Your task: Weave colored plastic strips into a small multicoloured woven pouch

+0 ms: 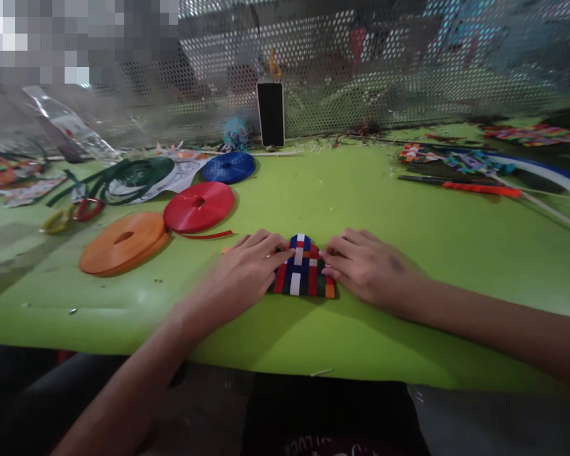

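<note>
A small woven piece (303,269) of red, blue, white, green and orange strips lies flat on the green table (408,304). My left hand (247,269) rests on its left edge with the fingers stretched flat across it. My right hand (365,266) presses on its right edge, fingers extended and close together. Both hands hold the piece down against the table; neither one grips it.
Coils of strap lie at the left: orange (123,242), red (199,206), blue (228,167) and dark green (137,174). A phone (270,114) leans upright against the perforated metal screen at the back. Woven pieces and long strips (479,171) lie at the right.
</note>
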`<action>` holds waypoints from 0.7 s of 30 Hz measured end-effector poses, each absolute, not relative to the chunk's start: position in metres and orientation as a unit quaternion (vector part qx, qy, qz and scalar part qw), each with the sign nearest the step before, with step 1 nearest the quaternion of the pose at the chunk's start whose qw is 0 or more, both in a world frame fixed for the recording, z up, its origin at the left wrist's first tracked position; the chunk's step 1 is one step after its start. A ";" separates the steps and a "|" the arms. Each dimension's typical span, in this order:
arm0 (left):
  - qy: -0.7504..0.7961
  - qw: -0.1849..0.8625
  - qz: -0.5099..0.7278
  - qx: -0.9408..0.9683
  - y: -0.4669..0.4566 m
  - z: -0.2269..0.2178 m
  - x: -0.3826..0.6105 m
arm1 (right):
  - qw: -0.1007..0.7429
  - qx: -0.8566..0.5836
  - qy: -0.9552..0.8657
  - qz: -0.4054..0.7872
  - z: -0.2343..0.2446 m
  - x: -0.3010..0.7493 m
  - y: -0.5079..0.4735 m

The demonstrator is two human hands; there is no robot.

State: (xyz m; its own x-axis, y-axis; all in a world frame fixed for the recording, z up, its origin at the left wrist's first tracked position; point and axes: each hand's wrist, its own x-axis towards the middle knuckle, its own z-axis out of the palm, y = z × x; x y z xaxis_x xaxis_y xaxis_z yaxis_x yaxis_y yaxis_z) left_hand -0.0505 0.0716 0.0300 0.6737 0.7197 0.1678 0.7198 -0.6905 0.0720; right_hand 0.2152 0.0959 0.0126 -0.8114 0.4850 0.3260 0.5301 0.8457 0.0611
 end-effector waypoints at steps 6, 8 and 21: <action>-0.395 0.058 -0.051 -0.915 0.062 0.028 -0.040 | 0.116 -0.263 -0.954 -0.081 0.012 0.213 0.096; -0.411 0.057 -0.035 -0.909 0.059 0.030 -0.036 | 0.124 -0.252 -0.955 -0.093 0.009 0.213 0.098; -0.436 0.042 -0.090 -0.894 0.055 0.014 -0.037 | 0.165 -0.344 -0.923 0.061 0.019 0.209 0.089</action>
State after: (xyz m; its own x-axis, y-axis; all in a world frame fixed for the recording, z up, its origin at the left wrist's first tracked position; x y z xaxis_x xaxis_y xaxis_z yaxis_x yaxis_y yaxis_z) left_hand -0.0374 0.0551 0.0137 0.6034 0.7725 0.1978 0.7878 -0.6160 0.0024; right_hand 0.2093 0.0891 0.0186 -0.7095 0.6540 0.2624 0.6140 0.7565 -0.2252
